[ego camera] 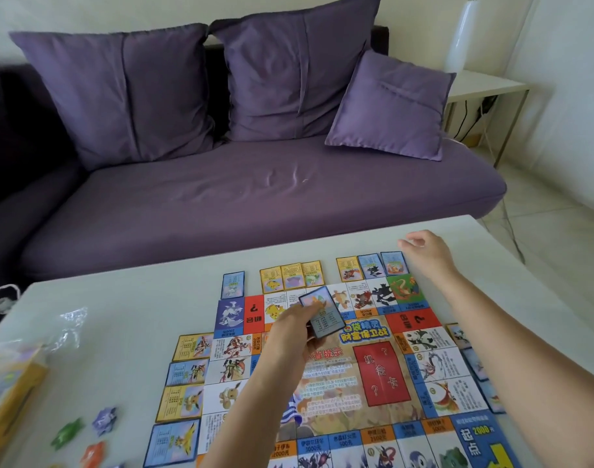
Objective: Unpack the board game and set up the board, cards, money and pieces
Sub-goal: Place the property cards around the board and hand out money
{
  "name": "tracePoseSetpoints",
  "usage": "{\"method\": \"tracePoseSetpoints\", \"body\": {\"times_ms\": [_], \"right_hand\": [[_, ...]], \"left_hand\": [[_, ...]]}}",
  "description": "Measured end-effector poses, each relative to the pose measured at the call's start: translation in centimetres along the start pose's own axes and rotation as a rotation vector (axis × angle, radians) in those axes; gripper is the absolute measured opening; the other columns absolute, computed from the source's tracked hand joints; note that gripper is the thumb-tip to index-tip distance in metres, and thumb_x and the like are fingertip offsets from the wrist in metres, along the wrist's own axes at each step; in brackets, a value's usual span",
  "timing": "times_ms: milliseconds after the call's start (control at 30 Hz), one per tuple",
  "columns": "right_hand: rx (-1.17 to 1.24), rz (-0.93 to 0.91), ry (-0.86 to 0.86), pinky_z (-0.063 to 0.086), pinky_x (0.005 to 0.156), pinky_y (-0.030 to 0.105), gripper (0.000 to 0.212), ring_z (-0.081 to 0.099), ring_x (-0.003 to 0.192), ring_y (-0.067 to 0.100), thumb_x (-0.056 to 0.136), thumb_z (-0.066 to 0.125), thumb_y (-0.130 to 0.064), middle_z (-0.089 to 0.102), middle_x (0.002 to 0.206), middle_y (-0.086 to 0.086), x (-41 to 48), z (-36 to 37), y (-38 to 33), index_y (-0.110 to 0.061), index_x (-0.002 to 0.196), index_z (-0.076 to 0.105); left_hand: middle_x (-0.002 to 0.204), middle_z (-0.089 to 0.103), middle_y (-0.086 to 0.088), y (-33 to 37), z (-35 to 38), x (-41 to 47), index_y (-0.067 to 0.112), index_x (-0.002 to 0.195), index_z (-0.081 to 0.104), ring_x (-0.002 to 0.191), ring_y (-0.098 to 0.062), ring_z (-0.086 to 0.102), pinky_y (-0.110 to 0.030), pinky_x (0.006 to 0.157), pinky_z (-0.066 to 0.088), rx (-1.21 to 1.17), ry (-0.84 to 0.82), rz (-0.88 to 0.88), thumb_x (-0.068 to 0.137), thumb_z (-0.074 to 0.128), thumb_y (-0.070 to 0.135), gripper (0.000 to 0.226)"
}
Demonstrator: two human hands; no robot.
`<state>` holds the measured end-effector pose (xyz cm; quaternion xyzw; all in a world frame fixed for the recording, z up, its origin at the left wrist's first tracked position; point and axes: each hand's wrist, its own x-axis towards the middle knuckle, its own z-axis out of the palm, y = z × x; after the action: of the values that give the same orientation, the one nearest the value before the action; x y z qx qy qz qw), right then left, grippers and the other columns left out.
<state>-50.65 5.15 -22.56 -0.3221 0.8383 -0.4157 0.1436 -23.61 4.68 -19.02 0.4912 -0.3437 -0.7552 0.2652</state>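
The paper game board [366, 369] lies flat on the white table [120, 305]. Property cards line its edges: several along the far side [290, 275], [369, 266] and several down the left side [187, 373], with more on the right [474, 363]. My left hand [292, 332] holds a small stack of cards [322, 312] above the board's far part. Beyond the board's far right corner, my right hand [424, 246] hovers with loosely curled fingers, holding nothing, just past a blue-bordered card [392, 262]. Coloured playing pieces [86, 434] sit at the near left.
The yellow game box [8, 390] and a clear plastic wrapper [69, 325] lie at the table's left edge. A purple sofa [255, 184] with cushions stands right behind the table. A white side table [481, 86] with a vase is at the back right.
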Motion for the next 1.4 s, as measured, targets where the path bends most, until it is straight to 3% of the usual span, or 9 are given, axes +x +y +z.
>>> {"method": "tracePoseSetpoints", "body": {"times_ms": [167,300,500,733,800,867,1000,1167,1400], "right_hand": [[0.393,-0.034,-0.387,0.047,0.07,0.024,0.032,0.059,0.078,0.015,0.097,0.048,-0.032,0.065,0.096,0.006,-6.1,0.1,-4.6,-0.006,0.107,0.062],[0.6,0.046,-0.733,0.053,0.083,0.03,0.048,0.065,0.092,0.017,0.085,0.059,-0.049,0.07,0.102,0.004,-9.8,1.2,-6.0,-0.01,0.113,0.063],[0.588,-0.044,-0.46,0.052,0.065,0.017,0.01,0.062,0.071,0.01,0.083,0.069,-0.006,0.07,0.084,0.005,-9.5,1.8,-7.6,-0.007,0.093,0.069],[0.165,-0.165,-0.32,0.053,0.064,0.016,0.016,0.066,0.076,0.009,0.089,0.063,-0.008,0.071,0.093,0.005,-2.4,2.3,-7.7,-0.012,0.103,0.07],[0.086,-0.153,-0.368,0.055,0.066,0.02,0.016,0.068,0.08,0.013,0.088,0.065,-0.009,0.072,0.096,0.007,-1.2,3.5,-7.4,-0.011,0.103,0.071],[0.065,-0.154,-0.392,0.055,0.065,0.02,0.017,0.068,0.084,0.016,0.088,0.065,-0.009,0.072,0.097,0.007,-0.7,4.5,-7.5,-0.01,0.105,0.07],[0.008,-0.17,-0.412,0.05,0.064,0.019,0.019,0.065,0.085,0.012,0.088,0.066,-0.01,0.071,0.1,0.005,-0.1,5.5,-7.6,-0.011,0.106,0.07],[-0.077,-0.164,-0.442,0.05,0.093,0.034,0.023,0.064,0.1,0.018,0.086,0.068,-0.011,0.069,0.111,0.007,0.1,6.1,-7.0,-0.01,0.109,0.07],[-0.123,-0.213,-0.43,0.047,0.085,0.025,0.022,0.064,0.098,0.016,0.087,0.067,-0.011,0.07,0.11,0.006,-0.1,6.8,-6.5,-0.01,0.108,0.07]], "left_hand": [[0.094,0.07,-0.018,-0.3,-0.8,0.5,-0.003,0.101,0.061,0.075,-0.019,0.067,-0.021,0.063,0.056,-0.08,-0.09,0.089,0.087,0.061,-0.003,0.014],[0.09,0.071,-0.018,-0.2,-0.3,1.0,-0.009,0.097,0.06,0.075,-0.02,0.07,-0.021,0.065,0.058,-0.229,-0.035,0.137,0.083,0.065,-0.007,0.015],[0.096,0.069,-0.014,0.4,0.7,1.6,-0.002,0.101,0.059,0.083,-0.021,0.07,-0.024,0.074,0.057,-0.105,-0.051,0.238,0.087,0.061,-0.005,0.014],[0.143,0.045,0.001,1.4,-0.1,4.1,0.019,0.141,0.041,0.105,-0.011,0.059,-0.02,0.086,0.046,1.204,-0.029,0.643,0.099,0.042,0.015,0.041],[0.155,0.027,-0.001,1.3,0.0,5.3,0.016,0.147,0.029,0.14,-0.018,0.029,-0.027,0.111,0.026,1.424,-0.111,0.637,0.1,0.038,0.011,0.048],[0.159,0.012,-0.002,1.2,0.0,6.1,0.013,0.151,0.017,0.147,-0.019,0.0,-0.031,0.118,0.005,1.6,-0.15,0.611,0.101,0.033,0.011,0.052],[0.159,0.014,-0.001,0.4,-0.6,7.6,0.013,0.151,0.016,0.147,-0.019,-0.002,-0.035,0.118,0.003,1.616,-0.15,0.583,0.102,0.033,0.022,0.053],[0.158,0.017,-0.001,-0.2,-1.3,8.2,0.013,0.151,0.017,0.146,-0.016,0.01,-0.034,0.12,0.013,1.573,-0.188,0.576,0.101,0.033,0.021,0.053],[0.157,0.018,-0.001,-0.3,-1.1,7.9,0.012,0.15,0.016,0.144,-0.016,0.016,-0.035,0.116,0.025,1.556,-0.17,0.606,0.098,0.037,0.012,0.057]]}}
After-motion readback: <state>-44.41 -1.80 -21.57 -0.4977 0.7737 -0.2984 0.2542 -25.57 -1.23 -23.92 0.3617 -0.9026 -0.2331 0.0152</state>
